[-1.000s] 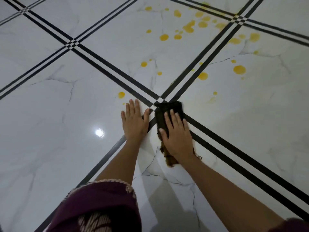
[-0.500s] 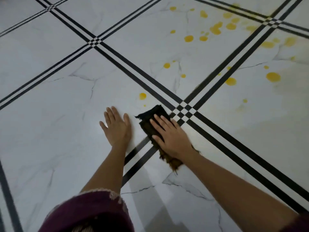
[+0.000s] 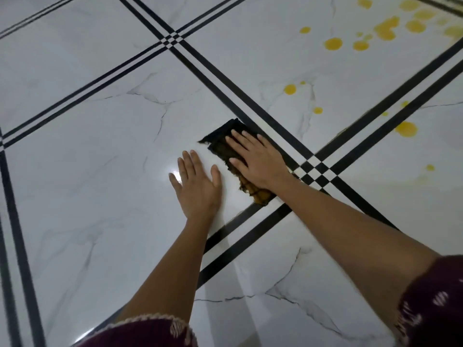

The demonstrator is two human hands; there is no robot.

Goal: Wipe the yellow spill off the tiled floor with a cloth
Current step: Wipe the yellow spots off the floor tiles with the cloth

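The right hand [image 3: 258, 161] lies flat, fingers spread, pressing a dark brown folded cloth [image 3: 226, 149] onto the white marble-patterned tiled floor [image 3: 100, 171]. The left hand [image 3: 198, 186] rests open, palm down, just left of it. Yellow spill drops [image 3: 333, 43] lie far right.

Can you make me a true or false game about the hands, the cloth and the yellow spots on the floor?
1. The right hand presses flat on the dark cloth. True.
2. The left hand holds a second cloth. False: it lies bare and flat on the white tile, beside the cloth.
3. The yellow spots are all wiped away. False: many still show, up and to the right of the cloth.
4. The cloth lies next to the black stripes in the floor. True.
5. The two hands are stacked on each other. False: they are apart, side by side.
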